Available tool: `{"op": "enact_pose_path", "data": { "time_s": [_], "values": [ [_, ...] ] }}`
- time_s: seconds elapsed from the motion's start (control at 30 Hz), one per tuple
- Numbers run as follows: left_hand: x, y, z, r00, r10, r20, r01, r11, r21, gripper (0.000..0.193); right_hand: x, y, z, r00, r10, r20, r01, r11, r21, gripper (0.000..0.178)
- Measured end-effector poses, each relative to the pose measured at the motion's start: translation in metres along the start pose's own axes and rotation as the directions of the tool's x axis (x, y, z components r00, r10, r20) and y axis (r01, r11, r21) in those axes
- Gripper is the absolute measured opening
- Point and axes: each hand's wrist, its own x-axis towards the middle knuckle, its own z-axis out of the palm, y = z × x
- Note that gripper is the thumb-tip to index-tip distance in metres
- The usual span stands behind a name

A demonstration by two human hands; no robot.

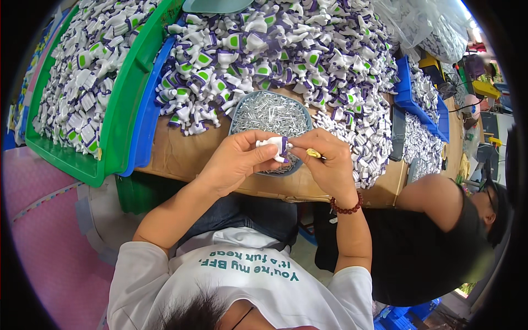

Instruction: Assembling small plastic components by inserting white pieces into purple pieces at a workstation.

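My left hand (pixel 236 159) pinches a small white and purple plastic toy part (pixel 273 147) between thumb and fingers. Closed at the part's right end, my right hand (pixel 330 157) has its fingertips drawn together there; whatever they grip is too small to make out. A small yellow piece (pixel 314 153) shows at those right fingers, its kind unclear. Both hands are over the near side of a grey tub (pixel 234 118) full of short silvery metal pins or screws (pixel 269 113). A dark red bead bracelet (pixel 346 204) circles my right wrist.
Heaped white, purple and green toy parts (pixel 253 47) cover the far table. Smaller white parts (pixel 368 151) lie right of the tub. A green crate (pixel 118 104) of parts stands left, blue bins (pixel 407 88) right. A person in black (pixel 401 247) sits close on my right.
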Motion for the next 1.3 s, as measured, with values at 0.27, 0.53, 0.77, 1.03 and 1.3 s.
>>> {"op": "enact_pose_path", "data": {
  "time_s": [0.27,0.53,0.77,1.03,1.3],
  "values": [
    [0.001,0.0,-0.001,1.0,-0.018,-0.013,0.018,0.999,0.033,0.021,-0.002,-0.003,0.001,1.0,0.028,-0.003,-0.028,1.0,0.006,0.02],
    [0.0,-0.002,-0.006,0.985,-0.166,0.054,0.175,0.954,-0.244,0.022,-0.007,-0.003,0.001,0.979,-0.204,-0.002,0.2,0.96,-0.194,0.035],
    [0.001,0.0,-0.007,0.985,-0.173,0.003,0.172,0.978,-0.122,0.026,-0.012,-0.008,0.0,0.901,-0.414,0.126,0.426,0.799,-0.424,0.04],
    [-0.003,0.001,-0.003,0.996,-0.07,-0.048,0.073,0.996,0.054,0.024,-0.021,0.001,0.014,0.969,-0.247,0.03,0.245,0.927,-0.285,0.037],
    [-0.007,-0.01,-0.004,0.905,0.363,0.221,-0.425,0.759,0.494,0.028,-0.019,-0.003,0.013,0.994,-0.106,0.038,0.112,0.976,-0.186,0.034]
  ]
}}
